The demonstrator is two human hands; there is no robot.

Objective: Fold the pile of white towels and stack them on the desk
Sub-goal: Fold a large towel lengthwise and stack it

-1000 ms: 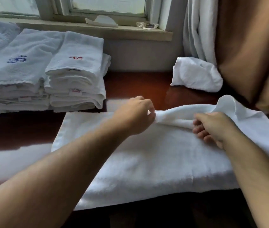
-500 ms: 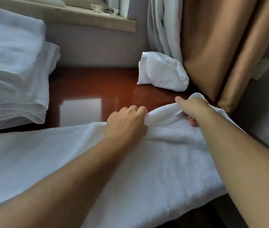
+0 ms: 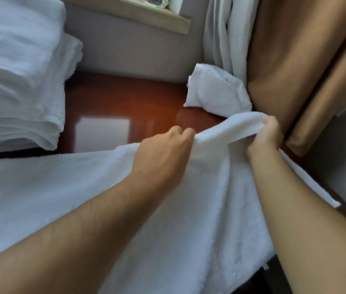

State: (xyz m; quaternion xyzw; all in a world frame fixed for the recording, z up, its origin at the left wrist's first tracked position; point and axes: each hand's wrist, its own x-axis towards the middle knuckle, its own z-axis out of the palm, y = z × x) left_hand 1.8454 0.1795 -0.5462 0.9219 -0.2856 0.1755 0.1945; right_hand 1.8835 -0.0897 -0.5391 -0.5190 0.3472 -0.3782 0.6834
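1. Desk point(image 3: 108, 102): glossy red-brown top. I see it bare only in the middle of the far half.
2. Spread towel point(image 3: 62, 187): white, lying flat over the near half of the desk. Long axis runs left-right along the near edge. Its near side hangs over that edge, and its right end droops off the desk's right edge. The far-right part is lifted off the top into a taut band that points toward the far-right corner.
3. Folded stack point(image 3: 19, 81): white towels piled at the far-left corner, with red stitching on some. It sits apart from the spread towel.
4. Tan curtain point(image 3: 295, 49): hangs past the far-right corner.
5. White curtain point(image 3: 225, 28): just left of the tan one.
6. Crumpled towel point(image 3: 216, 92): small and white, at the far-right corner against the curtains, just behind the lifted band.
7. Windowsill point(image 3: 146, 15): beyond the far edge. The clear item on it is too cropped to name.
8. Left hand point(image 3: 163, 158): fingers curled and clamped on the spread towel's far edge, at the band's left end.
9. Right hand point(image 3: 267, 136): fist closed round the band's right end and holding it up. The two hands are apart with the cloth stretched between them.
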